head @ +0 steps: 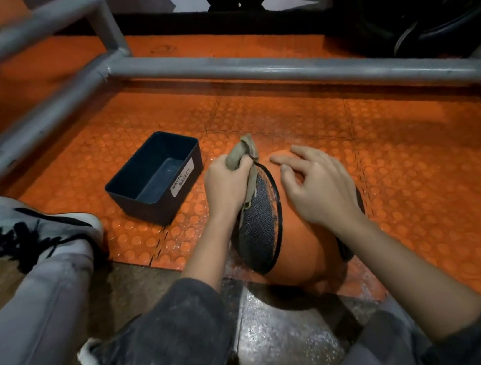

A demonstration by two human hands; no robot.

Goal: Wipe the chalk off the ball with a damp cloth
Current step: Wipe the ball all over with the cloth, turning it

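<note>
My left hand (227, 184) grips the bunched cloth (241, 154) against the ball (303, 241), which sits on the orange mat (415, 157). My right hand (317, 187) rests open on top. Recommended: brace the ball firmly and wipe the grey panel (257, 226) in overlapping strokes.

Open orange studded rubber floor mat (419, 188) right of and beyond the orange-and-black ball (301, 251): free passage. Left side tighter: dark rectangular plastic bin (144, 208) near ball, white lace-up shoe (38, 229) left of it. A grey metal tube frame (279, 68) bars the far edge and left. The left hand (225, 184), gripping a tan cloth (241, 151), fills the bin-to-ball gap; the right hand (320, 186) lies on the ball's top.
</note>
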